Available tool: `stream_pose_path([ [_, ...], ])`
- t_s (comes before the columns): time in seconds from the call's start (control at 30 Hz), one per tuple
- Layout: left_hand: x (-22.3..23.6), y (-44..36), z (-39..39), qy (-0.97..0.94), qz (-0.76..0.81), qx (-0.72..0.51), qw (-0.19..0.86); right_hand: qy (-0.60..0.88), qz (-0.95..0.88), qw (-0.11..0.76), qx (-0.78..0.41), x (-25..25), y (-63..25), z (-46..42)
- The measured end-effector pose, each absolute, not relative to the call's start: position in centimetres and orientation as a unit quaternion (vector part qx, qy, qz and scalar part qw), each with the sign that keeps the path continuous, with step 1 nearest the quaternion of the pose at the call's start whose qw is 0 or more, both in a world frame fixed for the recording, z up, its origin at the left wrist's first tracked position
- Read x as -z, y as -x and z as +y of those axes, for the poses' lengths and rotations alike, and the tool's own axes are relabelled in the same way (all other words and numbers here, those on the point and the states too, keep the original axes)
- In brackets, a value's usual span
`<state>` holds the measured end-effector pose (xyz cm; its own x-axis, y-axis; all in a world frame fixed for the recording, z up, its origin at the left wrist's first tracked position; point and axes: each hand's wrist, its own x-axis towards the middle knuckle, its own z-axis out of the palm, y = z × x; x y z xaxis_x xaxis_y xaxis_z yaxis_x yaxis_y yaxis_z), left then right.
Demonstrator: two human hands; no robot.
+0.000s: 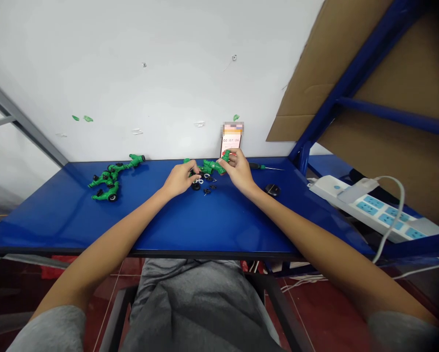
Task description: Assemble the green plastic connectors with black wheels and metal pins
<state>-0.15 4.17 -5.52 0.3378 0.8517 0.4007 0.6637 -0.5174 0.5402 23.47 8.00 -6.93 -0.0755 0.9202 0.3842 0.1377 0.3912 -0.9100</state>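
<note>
Gripping a green plastic hose connector (212, 167) in my right hand (238, 172), my left hand (180, 178) close beside it, small black rings (195, 186) just below, more connectors (111, 175) well left.

**Around the blue worktop (241, 230)**

From my remote seat I see a phone (231, 145) showing a timer, propped at the worktop's far edge against a white wall (149, 88). A screwdriver (258, 166) and a black disc (273, 190) lie towards its right end. Beyond that end sit a white power strip (373, 210) with blue sockets, and cardboard (406, 63) on a blue steel frame (355, 63).
</note>
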Motion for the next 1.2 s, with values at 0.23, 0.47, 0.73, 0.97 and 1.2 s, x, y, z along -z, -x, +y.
stream_pose_path([
  [0.23, 4.9, 0.6, 4.1, -0.816, 0.460, -0.333, 0.104, 0.423, -0.666, 0.522, -0.324, 7.3, -23.4, 7.9],
  [0.47, 5.2, 0.7, 4.3, -0.829, 0.426, -0.333, 0.143, 0.417, -0.686, 0.519, -0.294, 7.0, -23.3, 7.4],
  [0.73, 4.7, 1.6, 4.7, -0.846, 0.440, -0.293, 0.069, 0.424, -0.722, 0.441, -0.324, 7.5, -23.3, 7.4],
  [0.97, 2.5, 2.2, 4.3, -0.764, 0.528, -0.369, 0.046, 0.472, -0.800, 0.325, -0.178, 7.1, -23.7, 7.3],
  [1.2, 0.5, 5.0, 5.3, -0.704, 0.605, -0.371, 0.025, 0.480, -0.812, 0.304, -0.133, 7.3, -24.0, 7.9],
])
